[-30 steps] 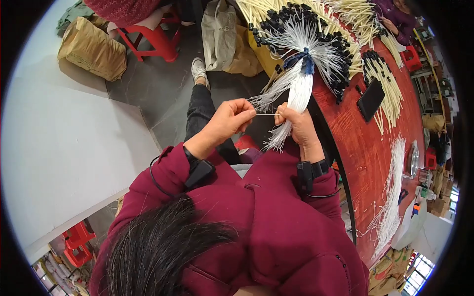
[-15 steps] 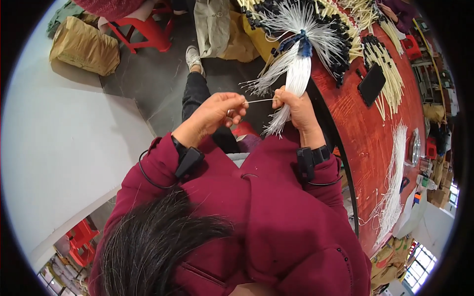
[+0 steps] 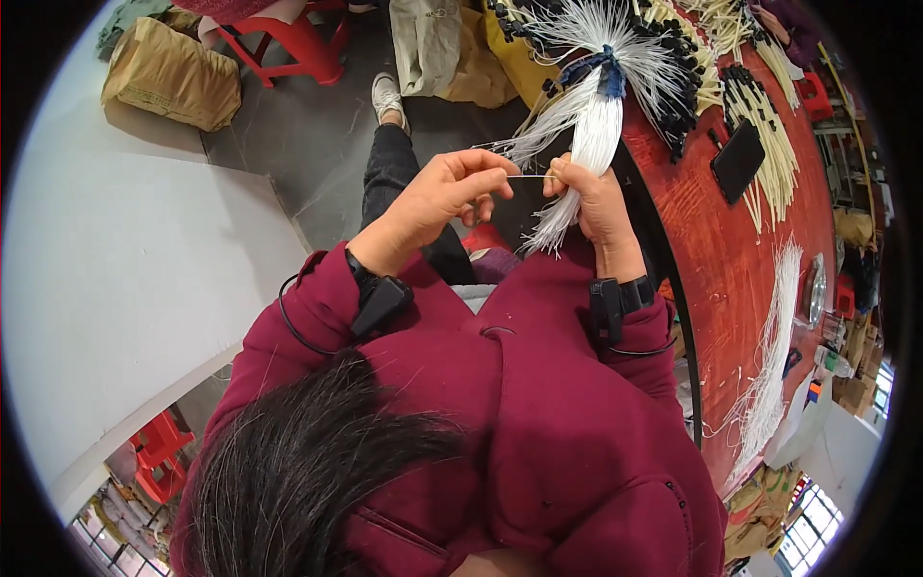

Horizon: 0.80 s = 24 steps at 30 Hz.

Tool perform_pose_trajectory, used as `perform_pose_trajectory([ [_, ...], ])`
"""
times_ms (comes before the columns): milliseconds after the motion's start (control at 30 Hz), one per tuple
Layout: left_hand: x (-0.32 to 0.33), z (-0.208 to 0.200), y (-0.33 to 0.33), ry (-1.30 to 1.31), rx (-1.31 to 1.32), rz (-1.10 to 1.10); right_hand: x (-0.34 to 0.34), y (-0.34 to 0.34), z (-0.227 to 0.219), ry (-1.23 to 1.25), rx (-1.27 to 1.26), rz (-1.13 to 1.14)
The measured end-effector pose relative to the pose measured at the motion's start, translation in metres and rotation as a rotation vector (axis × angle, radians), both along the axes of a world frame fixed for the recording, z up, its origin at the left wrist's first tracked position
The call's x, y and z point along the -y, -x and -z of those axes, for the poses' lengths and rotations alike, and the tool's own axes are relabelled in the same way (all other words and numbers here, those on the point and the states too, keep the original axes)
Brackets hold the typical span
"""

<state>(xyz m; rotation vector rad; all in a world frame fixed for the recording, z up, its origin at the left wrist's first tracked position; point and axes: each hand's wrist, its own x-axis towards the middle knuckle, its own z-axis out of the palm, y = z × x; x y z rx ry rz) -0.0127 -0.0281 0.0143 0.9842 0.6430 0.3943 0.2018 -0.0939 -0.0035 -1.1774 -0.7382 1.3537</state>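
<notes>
My right hand (image 3: 598, 197) is closed round a thick bundle of white cords (image 3: 598, 130), whose loose ends hang below the fist. Dark blue cloth (image 3: 610, 75) ties the bundle further up, and the cords fan out beyond it over the table's edge. Between my two hands runs one thin white cord (image 3: 531, 177), pulled straight. My left hand (image 3: 452, 192) pinches its other end between thumb and forefinger, the remaining fingers curled loosely.
On the red table (image 3: 711, 288) lie a black phone (image 3: 738, 162), cream sticks with black tips (image 3: 769, 115), and another spread of white cords (image 3: 769, 365). A red stool (image 3: 293, 53), brown paper sack (image 3: 173, 75) and white board (image 3: 144, 240) are on the left. Another person's sleeve (image 3: 798, 24) shows at far right.
My left hand has moved a little right and up, and the stretch of cord between the hands is shorter. My right hand keeps its hold on the bundle. The whole view has shifted slightly.
</notes>
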Motion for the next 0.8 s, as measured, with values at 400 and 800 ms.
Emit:
perform_pose_trajectory([
  [400, -0.003, 0.004, -0.005, 0.38, 0.288, -0.047, -0.003, -0.001, 0.003, 0.007, 0.014, 0.005],
  [800, -0.006, 0.016, -0.006, 0.209, 0.111, -0.286, -0.003, -0.004, 0.002, -0.016, 0.075, -0.06],
])
